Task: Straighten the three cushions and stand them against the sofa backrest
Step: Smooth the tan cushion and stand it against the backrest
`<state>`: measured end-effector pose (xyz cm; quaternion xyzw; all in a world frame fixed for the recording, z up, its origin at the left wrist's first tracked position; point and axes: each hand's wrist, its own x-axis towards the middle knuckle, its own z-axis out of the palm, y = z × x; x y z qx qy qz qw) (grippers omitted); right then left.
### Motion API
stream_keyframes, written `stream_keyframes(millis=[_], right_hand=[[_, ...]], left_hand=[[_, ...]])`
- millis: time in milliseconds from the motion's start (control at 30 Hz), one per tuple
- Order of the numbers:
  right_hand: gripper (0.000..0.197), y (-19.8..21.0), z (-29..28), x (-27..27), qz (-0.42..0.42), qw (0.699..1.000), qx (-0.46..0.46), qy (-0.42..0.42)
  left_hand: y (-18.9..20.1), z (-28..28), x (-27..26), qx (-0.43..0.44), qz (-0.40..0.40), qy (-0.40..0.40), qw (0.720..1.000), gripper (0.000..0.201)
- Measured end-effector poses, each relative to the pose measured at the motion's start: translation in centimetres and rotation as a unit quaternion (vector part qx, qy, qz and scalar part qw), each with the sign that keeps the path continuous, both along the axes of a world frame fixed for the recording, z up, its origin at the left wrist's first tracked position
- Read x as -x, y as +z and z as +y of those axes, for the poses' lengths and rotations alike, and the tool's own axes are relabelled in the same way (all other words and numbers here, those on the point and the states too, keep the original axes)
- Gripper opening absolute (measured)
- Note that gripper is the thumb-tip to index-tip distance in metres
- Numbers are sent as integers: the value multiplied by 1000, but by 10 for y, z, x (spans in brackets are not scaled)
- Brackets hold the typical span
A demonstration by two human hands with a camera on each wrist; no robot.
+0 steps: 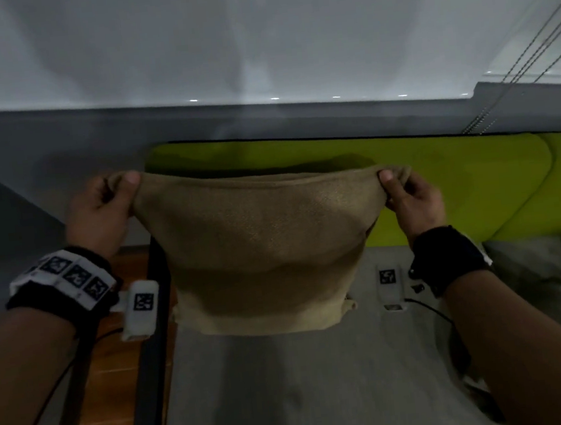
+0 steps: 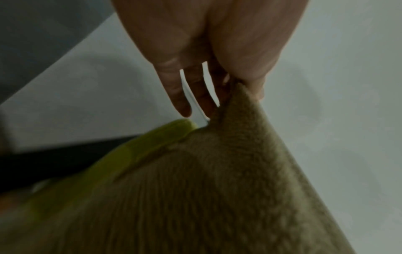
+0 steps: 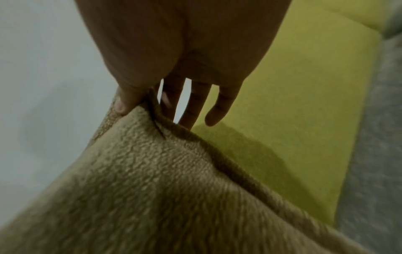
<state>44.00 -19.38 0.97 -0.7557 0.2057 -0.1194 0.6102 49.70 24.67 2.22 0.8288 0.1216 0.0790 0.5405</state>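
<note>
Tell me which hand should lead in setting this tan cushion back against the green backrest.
Neither clearly; probably both together. The left hand and right hand each pinch a top corner of the tan cushion, which hangs level before the green backrest. The left corner sits near the backrest's end.

Both forearms are bare. The left wrist (image 1: 63, 279) wears a black band carrying a white strip of square black-and-white markers; the right wrist (image 1: 449, 257) wears a plain black band. A small white box with a square marker and a thin black cable hangs under each wrist.
</note>
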Motion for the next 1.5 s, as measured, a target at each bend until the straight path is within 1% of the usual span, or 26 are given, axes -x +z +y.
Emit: stream_keyframes(millis=[67, 100, 133, 167, 233, 267, 300, 333, 367, 433, 467, 533, 600, 633, 733, 767, 833, 933, 967, 1067, 1100, 1200, 1267, 1367, 1433, 1500], right_hand=[[56, -11, 2, 12, 16, 997, -80, -3], [69, -20, 2, 23, 42, 994, -104, 14], [84, -31, 2, 36, 80, 989, -118, 45], [99, -41, 3, 50, 119, 981, -120, 93], [120, -60, 12, 73, 190, 956, -68, 214], [127, -68, 21, 79, 214, 940, -18, 264], [135, -75, 31, 82, 225, 931, 29, 287], [140, -78, 43, 84, 223, 932, 51, 282], [140, -80, 54, 83, 210, 943, 45, 255], [138, -85, 67, 84, 166, 966, 15, 196], [139, -90, 70, 85, 147, 973, 13, 180], [140, -100, 75, 90, 142, 976, 8, 166], [138, -106, 77, 92, 152, 977, -2, 152], [138, -107, 78, 90, 150, 977, -5, 148], [134, -106, 74, 84, 128, 980, -7, 150], [132, -106, 73, 83, 126, 980, -10, 151], [135, -105, 75, 82, 141, 978, -3, 153], [139, -104, 75, 76, 152, 975, 8, 160], [138, -102, 75, 73, 158, 974, 11, 160], [135, -96, 76, 73, 185, 967, 15, 176], [137, -97, 77, 74, 200, 962, 16, 185], [140, -100, 81, 78, 243, 949, 34, 197], [138, -98, 83, 74, 246, 948, 44, 197], [140, -95, 85, 75, 211, 959, 68, 177], [148, -89, 87, 81, 190, 967, 91, 145], [148, -78, 92, 91, 168, 971, 115, 126]], left_hand=[[-14, -7, 8, 52, 26, 8, 998, 48], [-23, -11, 16, 27, 54, -5, 998, 52], [-38, -13, 31, -30, 86, -32, 995, 54], [-49, -17, 47, -73, 118, -80, 987, 59], [-75, -19, 75, -68, 147, -175, 971, 91], [-83, -20, 84, -65, 136, -199, 968, 108], [-90, -17, 87, -74, 139, -214, 964, 118], [-93, -18, 86, -62, 126, -213, 967, 124], [-95, -20, 85, -40, 111, -207, 971, 126], [-93, -24, 88, -3, 108, -179, 978, 126], [-101, -18, 91, -14, 115, -180, 977, 124], [-107, -13, 93, -40, 137, -179, 974, 127], [-110, -16, 94, -20, 136, -187, 973, 139], [-105, -21, 93, -4, 126, -186, 974, 140], [-96, -29, 86, 10, 86, -189, 978, 118], [-95, -29, 85, 4, 84, -189, 978, 117], [-94, -30, 86, -4, 94, -169, 981, 120], [-89, -37, 88, -1, 91, -143, 986, 139], [-86, -37, 89, -4, 86, -139, 987, 132], [-82, -28, 90, -47, 58, -122, 990, 80], [-84, -25, 92, -65, 60, -111, 990, 75], [-86, -26, 106, -107, 67, -98, 987, 78], [-88, -27, 111, -116, 62, -111, 985, 77], [-90, -25, 110, -117, 103, -101, 983, 95], [-82, -31, 110, -104, 117, -99, 983, 85], [-73, -38, 115, -47, 122, -100, 986, 92]])
